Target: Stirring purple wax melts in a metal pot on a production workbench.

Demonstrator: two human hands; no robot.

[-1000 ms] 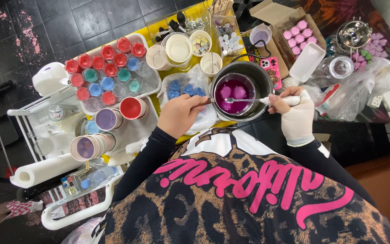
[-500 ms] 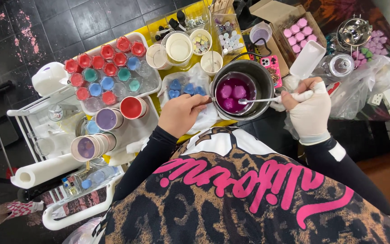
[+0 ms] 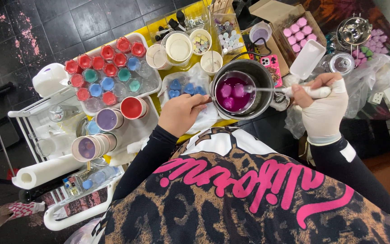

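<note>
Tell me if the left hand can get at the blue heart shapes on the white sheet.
Probably yes: the left hand holds the pot right beside the blue hearts, with nothing between, but it must let go first.

The scene is brightly and evenly lit from overhead, with strong, saturated colours. Shadows are soft and short; the darkest patch lies under the table edge by the person's torso. Glare spots sit on the purple liquid [image 3: 232, 91] in the metal pot [image 3: 262, 74] and on the shiny steel vessel [image 3: 354, 30] at upper right. The wide lens bends lines near the edges, curving the black floor tiles [image 3: 46, 27]. Focus is sharp at centre, slightly softer in the corners.
</note>
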